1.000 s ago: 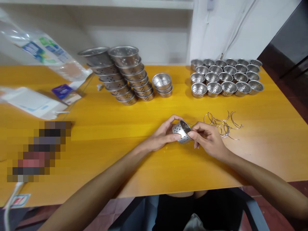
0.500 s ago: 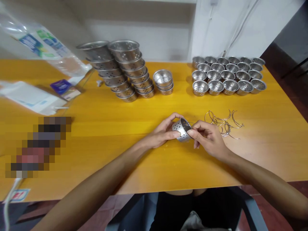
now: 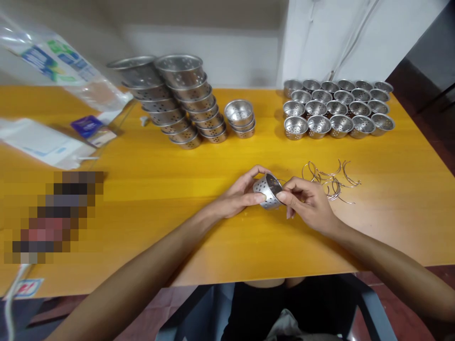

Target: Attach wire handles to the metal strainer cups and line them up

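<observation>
A small perforated metal cup [image 3: 266, 193] is tilted above the table, its open mouth turned up and to the right. My left hand [image 3: 241, 193] is closed around its side and base, thumb in front. At the cup's rim, the thumb and fingers of my right hand [image 3: 307, 201] are pinched together. A thin curved wire [image 3: 282, 180] shows between the rim and these fingers; most of it is hidden. Just beyond my right hand lies a loose pile of curved wires [image 3: 332, 182].
Tall leaning stacks of perforated cups [image 3: 192, 102] stand at the back, beside a short stack [image 3: 240, 116]. Rows of single cups [image 3: 339, 124] fill the back right. A plastic bag [image 3: 71, 61], a white packet [image 3: 39, 142] and a blurred-out object [image 3: 57, 213] lie left on the yellow table [image 3: 142, 189].
The view has shifted very slightly. Both hands keep the same hold at the cup, and nothing else has visibly moved.
</observation>
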Motion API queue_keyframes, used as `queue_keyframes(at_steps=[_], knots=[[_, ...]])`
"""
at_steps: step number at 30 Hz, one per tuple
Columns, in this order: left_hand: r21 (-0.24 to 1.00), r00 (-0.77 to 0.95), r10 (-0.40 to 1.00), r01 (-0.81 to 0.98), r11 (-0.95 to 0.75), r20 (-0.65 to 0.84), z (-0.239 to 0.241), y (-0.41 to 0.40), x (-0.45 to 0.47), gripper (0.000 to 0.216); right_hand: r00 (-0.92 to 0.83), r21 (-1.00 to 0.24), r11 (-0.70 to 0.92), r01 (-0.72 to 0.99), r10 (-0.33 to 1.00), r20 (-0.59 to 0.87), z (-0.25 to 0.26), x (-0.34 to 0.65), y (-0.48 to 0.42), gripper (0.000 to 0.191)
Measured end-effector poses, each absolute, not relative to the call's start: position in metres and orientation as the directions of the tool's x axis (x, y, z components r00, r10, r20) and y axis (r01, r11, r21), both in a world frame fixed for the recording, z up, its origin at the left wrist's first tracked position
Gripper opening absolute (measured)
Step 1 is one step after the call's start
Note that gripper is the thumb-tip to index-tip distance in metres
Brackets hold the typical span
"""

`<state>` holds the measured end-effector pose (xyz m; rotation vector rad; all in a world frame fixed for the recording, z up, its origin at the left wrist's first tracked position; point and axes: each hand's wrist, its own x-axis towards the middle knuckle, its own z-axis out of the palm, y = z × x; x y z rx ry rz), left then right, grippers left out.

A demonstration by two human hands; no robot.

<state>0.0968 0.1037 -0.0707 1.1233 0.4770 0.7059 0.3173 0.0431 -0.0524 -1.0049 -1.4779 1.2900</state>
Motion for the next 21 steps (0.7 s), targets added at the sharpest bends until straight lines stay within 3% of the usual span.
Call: queue_keyframes(at_steps=[6, 10, 14, 18, 21], knots=[[0.935, 0.664, 0.746, -0.290, 0.206, 0.041, -0.076, 0.105, 0.096, 0.070, -0.259, -0.989, 0.137, -0.057, 0.954, 0.147, -0.057, 0.316, 0.046, 0.034], [0.939, 0.597, 0.798, -0.312, 0.144, 0.076, -0.073, 0.102, 0.099, 0.072, -0.148, -0.980, 0.172, -0.104, 0.971, 0.187, -0.053, 0.319, 0.054, 0.026], [0.960, 0.581, 0.802, -0.277, 0.033, 0.140, -0.068, 0.095, 0.104, 0.078, -0.139, -0.994, 0.049, -0.102, 0.988, 0.063, -0.051, 0.326, 0.062, 0.045], [0.977, 0.550, 0.816, -0.199, -0.082, 0.181, -0.071, 0.092, 0.107, 0.080, -0.244, -0.997, -0.065, 0.045, 0.967, -0.074, -0.052, 0.330, 0.062, 0.041], [0.979, 0.559, 0.804, -0.127, -0.157, 0.202, -0.074, 0.092, 0.108, 0.085, -0.202, -0.996, -0.046, 0.080, 0.977, -0.061, -0.051, 0.329, 0.062, 0.040]])
